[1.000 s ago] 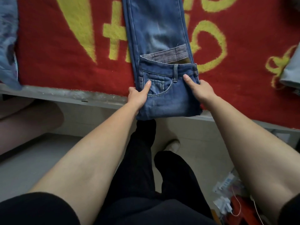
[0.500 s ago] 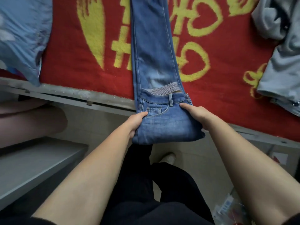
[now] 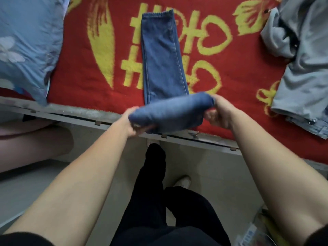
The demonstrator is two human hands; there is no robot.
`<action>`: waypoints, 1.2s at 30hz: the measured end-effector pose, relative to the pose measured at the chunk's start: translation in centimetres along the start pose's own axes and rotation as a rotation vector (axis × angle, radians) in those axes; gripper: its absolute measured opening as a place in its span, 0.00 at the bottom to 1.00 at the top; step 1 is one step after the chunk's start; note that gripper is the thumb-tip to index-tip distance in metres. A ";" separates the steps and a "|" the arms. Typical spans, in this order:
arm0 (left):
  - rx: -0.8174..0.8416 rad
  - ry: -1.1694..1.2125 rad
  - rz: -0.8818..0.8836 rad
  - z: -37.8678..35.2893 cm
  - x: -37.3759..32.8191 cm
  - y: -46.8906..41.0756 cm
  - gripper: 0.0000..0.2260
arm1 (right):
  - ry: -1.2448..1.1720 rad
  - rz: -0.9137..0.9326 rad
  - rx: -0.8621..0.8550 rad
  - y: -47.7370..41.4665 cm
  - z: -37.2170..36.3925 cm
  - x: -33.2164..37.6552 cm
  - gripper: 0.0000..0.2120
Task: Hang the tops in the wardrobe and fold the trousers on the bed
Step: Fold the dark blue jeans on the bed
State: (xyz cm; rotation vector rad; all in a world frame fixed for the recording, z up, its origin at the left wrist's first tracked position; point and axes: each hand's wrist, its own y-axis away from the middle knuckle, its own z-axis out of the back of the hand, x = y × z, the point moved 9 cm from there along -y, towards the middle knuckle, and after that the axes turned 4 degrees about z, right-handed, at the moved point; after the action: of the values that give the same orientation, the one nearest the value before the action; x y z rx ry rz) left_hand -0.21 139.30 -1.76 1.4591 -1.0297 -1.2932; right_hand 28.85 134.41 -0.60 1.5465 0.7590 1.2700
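Blue jeans (image 3: 162, 55) lie lengthwise on the red and yellow blanket (image 3: 221, 82) of the bed, legs together, hems at the far end. Their waist end is lifted off the near edge as a thick folded bundle. My left hand (image 3: 130, 124) grips the bundle's left end from below. My right hand (image 3: 219, 112) grips its right end, fingers curled around the denim. The bundle is blurred, so the waistband and pocket are hidden.
A light blue pillow (image 3: 26, 45) lies at the bed's left. A grey top (image 3: 301, 59) is crumpled at the right. The grey bed frame edge (image 3: 204, 141) runs below the jeans. My black-trousered legs (image 3: 150, 201) stand on the tiled floor, with clutter (image 3: 257, 233) at lower right.
Both hands have lifted the jeans' waist end off the bed edge and turned it over toward the legs. The view has shifted so the hems now show.
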 end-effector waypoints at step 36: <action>-0.319 -0.922 -0.881 -5.6 -16.2 -9.8 0.22 | 1.197 1.011 -0.486 -9.5 -8.2 11.4 0.34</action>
State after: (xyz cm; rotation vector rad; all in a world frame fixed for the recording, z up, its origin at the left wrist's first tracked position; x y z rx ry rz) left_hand 3.88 157.85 -7.08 1.0554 -0.6207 -2.7804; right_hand 25.01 150.20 -5.39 0.5763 0.2113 2.9505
